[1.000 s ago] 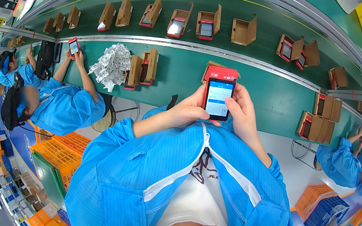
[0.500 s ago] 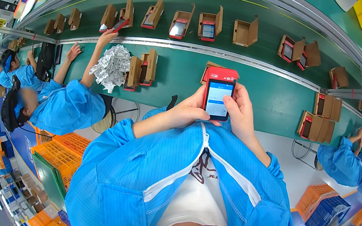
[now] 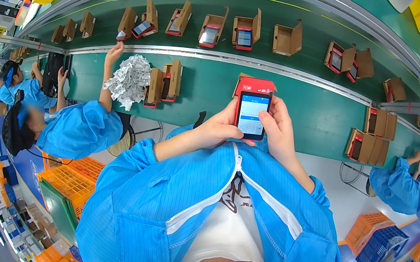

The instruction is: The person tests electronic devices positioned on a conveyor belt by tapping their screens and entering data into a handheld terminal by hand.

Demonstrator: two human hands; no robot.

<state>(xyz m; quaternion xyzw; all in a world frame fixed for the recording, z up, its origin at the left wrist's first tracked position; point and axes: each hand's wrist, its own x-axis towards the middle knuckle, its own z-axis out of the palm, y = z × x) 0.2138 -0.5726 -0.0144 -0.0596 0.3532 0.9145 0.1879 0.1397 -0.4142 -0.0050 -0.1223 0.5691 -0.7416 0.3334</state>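
Observation:
Between both hands, in front of my chest, I hold a red and black payment terminal (image 3: 253,110) with its lit screen turned up. My left hand (image 3: 221,127) grips its left side and lower corner, the thumb along the edge. My right hand (image 3: 280,126) wraps the right side, and its thumb rests on the screen's right part. Mostly hidden behind the terminal, a cardboard box (image 3: 241,81) lies on the green workbench (image 3: 204,97).
Beyond a metal rail, open cardboard boxes (image 3: 287,38), several with red terminals, stand in a row. Left are a heap of printed paper slips (image 3: 128,79) and two boxed terminals (image 3: 172,80). Further boxes (image 3: 371,147) stand right. Co-workers in blue (image 3: 82,129) sit on both sides.
The co-worker at left has let go of a terminal in a box beyond the rail and drawn the hand back. The row of boxes has shifted slightly right. My hands stay almost still.

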